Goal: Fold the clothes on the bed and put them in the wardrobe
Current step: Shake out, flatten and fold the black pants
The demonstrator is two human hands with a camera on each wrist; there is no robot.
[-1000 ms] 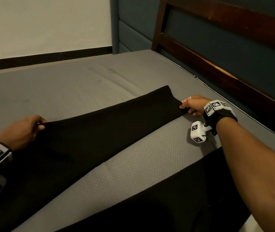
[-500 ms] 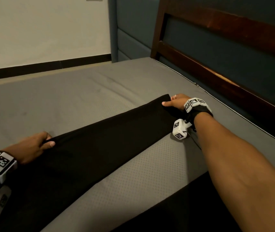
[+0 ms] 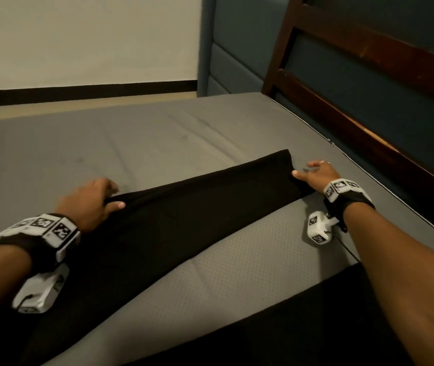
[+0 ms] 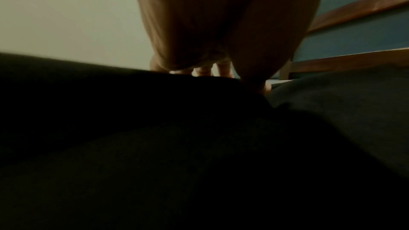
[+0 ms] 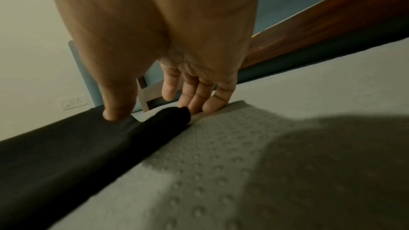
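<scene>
A long black garment (image 3: pixel 184 220) lies flat and stretched across the grey mattress (image 3: pixel 105 143). My left hand (image 3: pixel 105 199) grips its far edge near the middle, thumb on top and fingers curled over the far side; the left wrist view shows the hand (image 4: pixel 230 80) above dark cloth (image 4: pixel 155 146). My right hand (image 3: pixel 305 170) lies at the garment's right end with its fingers spread. In the right wrist view its thumb presses the black cloth (image 5: pixel 77 146), while the straight fingers (image 5: pixel 208 104) touch the mattress beside the end.
A second piece of black cloth (image 3: pixel 289 326) lies at the near right of the mattress. A dark wooden headboard (image 3: pixel 369 75) runs along the right side. Beyond the bed's far edge are a strip of floor (image 3: pixel 78 101) and a pale wall.
My right hand has let go of the garment's end and opened, its fingers now spread. My left hand has slid forward along the far edge, still holding it.
</scene>
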